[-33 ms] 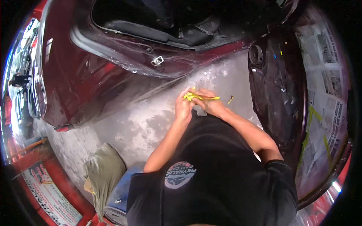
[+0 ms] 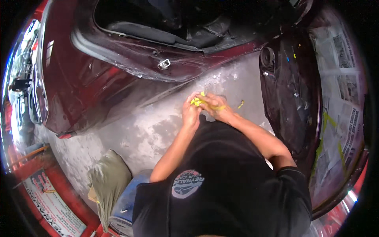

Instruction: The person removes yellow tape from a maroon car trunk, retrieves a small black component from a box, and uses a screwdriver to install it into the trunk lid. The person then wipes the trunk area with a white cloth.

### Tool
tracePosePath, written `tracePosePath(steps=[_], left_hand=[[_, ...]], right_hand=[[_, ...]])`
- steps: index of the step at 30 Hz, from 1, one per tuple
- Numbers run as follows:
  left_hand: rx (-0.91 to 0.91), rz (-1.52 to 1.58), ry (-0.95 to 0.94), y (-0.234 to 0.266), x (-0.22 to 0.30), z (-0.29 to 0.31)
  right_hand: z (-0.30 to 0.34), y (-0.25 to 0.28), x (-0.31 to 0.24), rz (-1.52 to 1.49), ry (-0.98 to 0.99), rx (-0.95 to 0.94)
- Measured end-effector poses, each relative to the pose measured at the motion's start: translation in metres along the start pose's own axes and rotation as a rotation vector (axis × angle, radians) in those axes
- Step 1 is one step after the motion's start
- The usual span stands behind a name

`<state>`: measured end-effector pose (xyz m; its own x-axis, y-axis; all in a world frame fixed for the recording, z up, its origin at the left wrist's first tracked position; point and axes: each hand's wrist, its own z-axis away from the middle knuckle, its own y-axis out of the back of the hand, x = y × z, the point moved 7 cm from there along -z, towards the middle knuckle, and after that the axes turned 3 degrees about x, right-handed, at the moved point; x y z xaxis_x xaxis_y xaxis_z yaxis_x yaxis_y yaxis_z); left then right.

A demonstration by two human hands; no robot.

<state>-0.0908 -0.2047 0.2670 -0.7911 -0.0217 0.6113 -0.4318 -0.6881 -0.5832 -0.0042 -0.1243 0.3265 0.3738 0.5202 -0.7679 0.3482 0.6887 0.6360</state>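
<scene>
In front of my chest, both hands meet over a crumpled wad of yellow masking tape (image 2: 196, 102). My left hand (image 2: 190, 114) is closed on the wad, its fingertips at the tape. My right hand (image 2: 219, 111) is closed too and slightly blurred, fingers pressed against the same tape. A thin yellow strip lies blurred across the back of the right hand. The fingers partly hide the tape. Beyond the hands is the dark red car's open door sill (image 2: 177, 75), with a metal latch loop (image 2: 164, 64) on it.
On the right stands a detached door (image 2: 290, 102), its inner side showing, beside taped newspaper sheets (image 2: 343, 98). A small yellow scrap (image 2: 241, 104) lies on the grey floor (image 2: 146, 134). At lower left are an olive cloth (image 2: 112, 173), a blue container (image 2: 132, 193) and a red cabinet (image 2: 79, 189).
The loose yellow strip, which stuck out sharply to the right past my right hand, now lies blurred and lower over that hand. My hands have shifted very slightly.
</scene>
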Motion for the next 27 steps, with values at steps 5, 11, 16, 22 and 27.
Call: tracePosePath(steps=[5,11,16,22,27], left_hand=[[0.012,0.076,0.077,0.01,0.006,-0.012],[0.064,0.188,0.096,0.009,0.02,-0.03],[0.099,0.284,0.075,-0.001,0.028,-0.049],[0.317,-0.129,0.081,-0.008,0.038,-0.058],[0.381,-0.126,-0.048,-0.032,0.022,-0.084]], right_hand=[[-0.032,-0.01,-0.014,-0.074,0.108,-0.126],[-0.079,-0.029,0.026,-0.18,0.196,-0.201],[-0.105,-0.039,0.091,-0.68,-0.342,-0.381],[-0.133,0.013,0.095,-0.828,-0.306,-0.397],[-0.152,0.052,0.054,-0.949,-0.11,-0.443]])
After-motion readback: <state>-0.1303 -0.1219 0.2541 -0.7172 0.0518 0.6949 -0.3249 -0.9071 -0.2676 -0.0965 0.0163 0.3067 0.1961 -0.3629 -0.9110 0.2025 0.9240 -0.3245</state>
